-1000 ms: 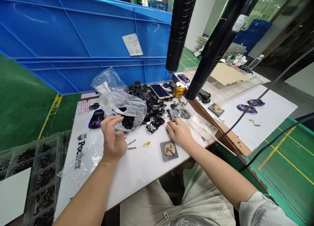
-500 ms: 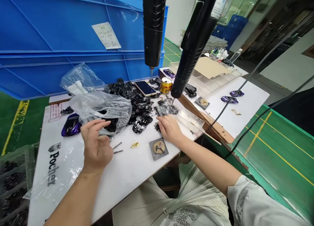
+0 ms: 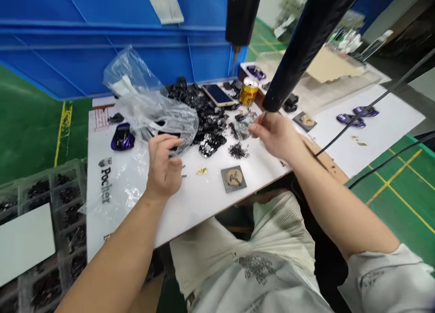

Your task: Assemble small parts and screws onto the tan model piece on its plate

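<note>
The left hand (image 3: 163, 168) hangs just above the white counter (image 3: 204, 209) with its grip loosely apart, fingers spread and slightly curled around nothing visible, right beside the lower edge of a crumpled clear plastic bag (image 3: 159, 109). The right hand (image 3: 275, 134) is raised off the counter, and its grip is drawn nearly together, thumb close to the fingers. It is slightly blurred, so whether it pinches anything cannot be told. Its fingertips are just beside a small clear bag of black parts (image 3: 245, 125), which lies on the counter at the edge of a heap of black car parts (image 3: 207, 122). Compared with the frame before, the right hand has lifted from the counter and moved toward that small bag, uncovering a loose clump of small black pieces (image 3: 238, 151) beneath where it rested. The left hand has opened a little. A grey square pad with a round gold emblem (image 3: 234, 178) sits in front of the clump, with tiny gold bits (image 3: 201, 170) to its left.
</note>
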`<state>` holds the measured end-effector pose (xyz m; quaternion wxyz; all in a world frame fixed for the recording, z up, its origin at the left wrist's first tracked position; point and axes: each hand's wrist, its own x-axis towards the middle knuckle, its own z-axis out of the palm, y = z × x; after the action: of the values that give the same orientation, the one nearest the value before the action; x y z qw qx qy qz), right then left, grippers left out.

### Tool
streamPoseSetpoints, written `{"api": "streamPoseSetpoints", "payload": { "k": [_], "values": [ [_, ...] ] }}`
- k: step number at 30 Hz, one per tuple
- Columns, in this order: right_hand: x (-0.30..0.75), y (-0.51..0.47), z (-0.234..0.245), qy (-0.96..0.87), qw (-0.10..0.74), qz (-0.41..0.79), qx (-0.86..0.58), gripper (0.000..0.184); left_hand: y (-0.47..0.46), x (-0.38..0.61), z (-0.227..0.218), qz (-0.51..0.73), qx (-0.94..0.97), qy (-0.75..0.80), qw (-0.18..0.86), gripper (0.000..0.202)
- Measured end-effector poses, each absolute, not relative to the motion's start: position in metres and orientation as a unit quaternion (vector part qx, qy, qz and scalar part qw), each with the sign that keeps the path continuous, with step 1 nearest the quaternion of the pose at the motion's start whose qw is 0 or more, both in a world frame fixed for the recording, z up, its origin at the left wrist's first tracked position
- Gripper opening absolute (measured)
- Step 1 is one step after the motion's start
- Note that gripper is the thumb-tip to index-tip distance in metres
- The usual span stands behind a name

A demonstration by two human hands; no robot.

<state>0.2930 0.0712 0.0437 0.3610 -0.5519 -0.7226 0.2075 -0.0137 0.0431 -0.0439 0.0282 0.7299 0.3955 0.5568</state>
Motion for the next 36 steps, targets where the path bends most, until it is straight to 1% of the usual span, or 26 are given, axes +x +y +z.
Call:
{"api": "streamPoseSetpoints", "payload": {
  "k": [2, 4, 7, 11, 13, 16, 18, 20, 22, 24, 27, 29, 31, 36],
  "values": [
    [0.29, 0.07, 0.057, -0.722, 0.322, 0.174, -0.587, 0.028, 0.037, -0.008, -0.045, 0.521, 0.765, 0.373, 0.06, 0.057],
    [0.286, 0.067, 0.067, -0.713, 0.298, 0.168, -0.612, 0.03, 0.032, -0.003, -0.045, 0.477, 0.799, 0.356, 0.087, 0.054],
    [0.278, 0.058, 0.075, -0.702, 0.289, 0.156, -0.632, 0.031, 0.027, 0.002, -0.045, 0.437, 0.828, 0.335, 0.103, 0.052],
    [0.276, 0.051, 0.08, -0.708, 0.296, 0.158, -0.621, 0.033, 0.024, 0.005, -0.045, 0.417, 0.841, 0.326, 0.115, 0.054],
    [0.278, 0.051, 0.08, -0.717, 0.299, 0.177, -0.604, 0.03, 0.023, 0.006, -0.046, 0.415, 0.843, 0.323, 0.118, 0.055],
    [0.283, 0.05, 0.079, -0.737, 0.281, 0.202, -0.581, 0.021, 0.023, 0.009, -0.048, 0.407, 0.854, 0.303, 0.112, 0.049],
    [0.286, 0.05, 0.08, -0.751, 0.262, 0.204, -0.571, 0.015, 0.022, 0.013, -0.051, 0.391, 0.875, 0.264, 0.112, 0.048],
    [0.289, 0.048, 0.081, -0.751, 0.249, 0.2, -0.578, 0.013, 0.022, 0.016, -0.055, 0.366, 0.897, 0.215, 0.121, 0.05],
    [0.29, 0.046, 0.082, -0.739, 0.244, 0.196, -0.596, 0.018, 0.023, 0.019, -0.058, 0.341, 0.912, 0.183, 0.134, 0.052],
    [0.29, 0.044, 0.082, -0.732, 0.246, 0.193, -0.606, 0.028, 0.023, 0.021, -0.061, 0.325, 0.919, 0.169, 0.145, 0.055],
    [0.289, 0.043, 0.079, -0.745, 0.267, 0.179, -0.585, 0.043, 0.025, 0.022, -0.063, 0.315, 0.923, 0.156, 0.153, 0.062],
    [0.289, 0.045, 0.076, -0.755, 0.28, 0.161, -0.571, 0.048, 0.026, 0.023, -0.064, 0.31, 0.927, 0.148, 0.152, 0.066],
    [0.287, 0.049, 0.074, -0.758, 0.287, 0.14, -0.568, 0.049, 0.026, 0.023, -0.064, 0.295, 0.932, 0.148, 0.152, 0.067],
    [0.279, 0.06, 0.076, -0.759, 0.295, 0.08, -0.575, 0.044, 0.025, 0.023, -0.064, 0.264, 0.941, 0.151, 0.147, 0.065]
  ]
}}
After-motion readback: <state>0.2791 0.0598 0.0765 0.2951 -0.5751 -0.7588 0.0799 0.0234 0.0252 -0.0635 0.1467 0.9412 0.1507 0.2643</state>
